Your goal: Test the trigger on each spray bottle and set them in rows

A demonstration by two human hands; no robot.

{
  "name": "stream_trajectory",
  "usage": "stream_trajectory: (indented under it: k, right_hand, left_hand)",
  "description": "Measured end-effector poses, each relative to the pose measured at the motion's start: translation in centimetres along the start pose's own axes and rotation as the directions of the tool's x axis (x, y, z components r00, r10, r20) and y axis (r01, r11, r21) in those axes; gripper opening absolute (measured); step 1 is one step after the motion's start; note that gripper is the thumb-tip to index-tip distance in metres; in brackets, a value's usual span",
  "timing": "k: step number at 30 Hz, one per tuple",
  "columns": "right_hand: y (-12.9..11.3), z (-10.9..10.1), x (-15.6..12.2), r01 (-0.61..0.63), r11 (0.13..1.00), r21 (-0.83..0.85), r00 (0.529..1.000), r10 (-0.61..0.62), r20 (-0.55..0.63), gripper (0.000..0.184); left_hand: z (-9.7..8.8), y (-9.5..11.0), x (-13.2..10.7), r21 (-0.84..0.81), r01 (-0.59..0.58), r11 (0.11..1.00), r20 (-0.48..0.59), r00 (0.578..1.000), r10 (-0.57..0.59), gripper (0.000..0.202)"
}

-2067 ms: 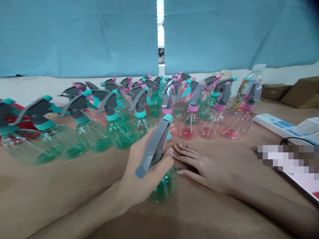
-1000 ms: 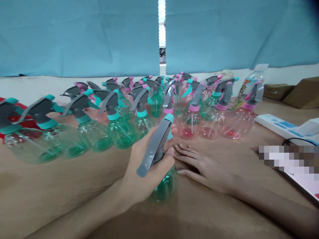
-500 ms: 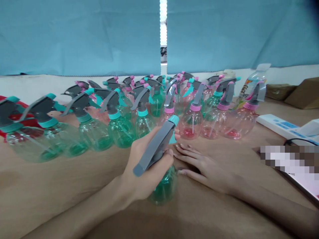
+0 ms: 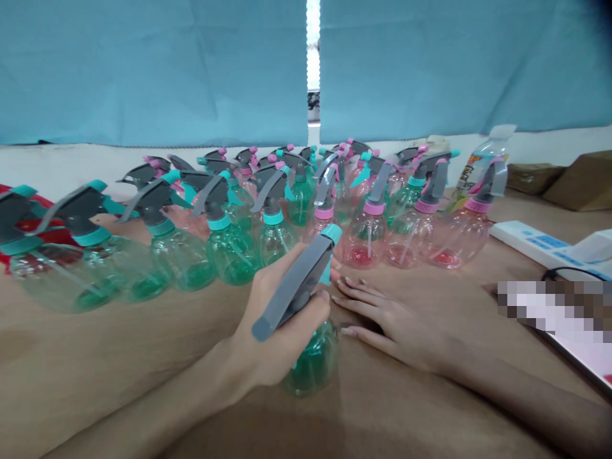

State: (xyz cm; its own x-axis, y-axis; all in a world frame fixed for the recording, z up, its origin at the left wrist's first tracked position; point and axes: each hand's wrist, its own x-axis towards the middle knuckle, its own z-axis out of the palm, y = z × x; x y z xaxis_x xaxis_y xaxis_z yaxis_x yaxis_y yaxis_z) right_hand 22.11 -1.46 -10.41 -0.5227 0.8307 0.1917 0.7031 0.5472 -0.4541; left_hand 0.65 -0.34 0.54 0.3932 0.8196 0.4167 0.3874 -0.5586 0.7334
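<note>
Left hand (image 4: 280, 349) clamped round the neck of a green spray bottle (image 4: 313, 366), front and centre by the table (image 4: 406, 417); right hand (image 4: 396, 322) flat, fingers slightly spread. Looks like hold-or-squeeze step; next move likely calls for a firm grip. Versus half a second ago, sprayer head sits marginally left, otherwise unchanged.

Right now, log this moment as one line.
left hand: gripping green spray bottle | right hand: palm down on table | beyond: many other spray bottles, green and pink | backdrop: blue sheet
</note>
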Motion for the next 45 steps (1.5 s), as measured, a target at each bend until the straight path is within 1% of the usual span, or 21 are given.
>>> stream_trajectory:
  k: [3, 6, 8, 12, 21, 24, 28, 34, 38, 40, 45]
  right_hand:
    - [-0.01, 0.02, -0.02, -0.009, 1.0, -0.009, 1.0, 0.009, 0.005, 0.059]
    - [-0.08, 0.02, -0.06, -0.011, 1.0, -0.002, 1.0, 0.011, -0.005, 0.059]
    - [-0.08, 0.06, -0.09, -0.01, 1.0, 0.002, 1.0, 0.01, -0.018, 0.059]
    - [0.07, 0.2, -0.12, 0.002, 1.0, -0.002, 1.0, -0.002, -0.026, 0.058]
    - [0.09, 0.17, -0.08, 0.0, 0.999, -0.033, 1.0, 0.0, -0.006, 0.056]
    - [0.02, 0.08, -0.08, -0.001, 1.0, -0.03, 1.0, 0.0, -0.007, 0.056]
    - [-0.01, 0.04, -0.08, -0.008, 0.999, -0.046, 1.0, 0.008, 0.01, 0.057]
    - [-0.1, 0.12, -0.06, -0.017, 0.999, -0.037, 1.0, 0.017, 0.003, 0.057]
    - [-0.1, 0.12, -0.05, -0.02, 0.999, -0.04, 1.0, 0.02, 0.009, 0.057]
    - [-0.06, 0.12, -0.07, -0.018, 0.999, -0.033, 1.0, 0.018, 0.003, 0.057]
    - [-0.01, 0.15, -0.08, -0.016, 1.0, -0.026, 1.0, 0.016, -0.003, 0.057]
  left_hand:
    - [0.16, 0.31, -0.03, -0.003, 0.015, 1.0, -0.016, 1.0, -0.015, 0.008]
    - [0.37, 0.43, -0.09, -0.007, 0.05, 0.999, -0.006, 0.999, -0.05, 0.007]
    - [0.47, 0.34, -0.12, -0.022, 0.045, 0.999, -0.001, 0.999, -0.045, 0.004]
    - [0.56, 0.16, -0.1, -0.01, 0.027, 1.0, -0.011, 1.0, -0.027, 0.007]
    - [0.57, 0.17, 0.02, -0.032, 0.021, 0.999, -0.006, 1.0, -0.021, 0.012]
    - [0.53, 0.24, 0.1, -0.037, 0.017, 0.999, -0.004, 1.0, -0.017, 0.011]
    - [0.48, 0.39, 0.21, -0.043, 0.023, 0.999, 0.012, 1.0, -0.022, 0.012]
    - [0.45, 0.31, 0.17, -0.052, 0.036, 0.998, 0.008, 0.999, -0.036, 0.012]
    - [0.58, 0.06, 0.07, -0.058, 0.044, 0.997, 0.021, 0.999, -0.043, 0.017]
    - [0.64, -0.03, 0.03, -0.049, 0.044, 0.998, 0.019, 0.999, -0.044, 0.017]
    - [0.56, 0.18, 0.01, -0.055, 0.052, 0.997, 0.026, 0.998, -0.05, 0.017]
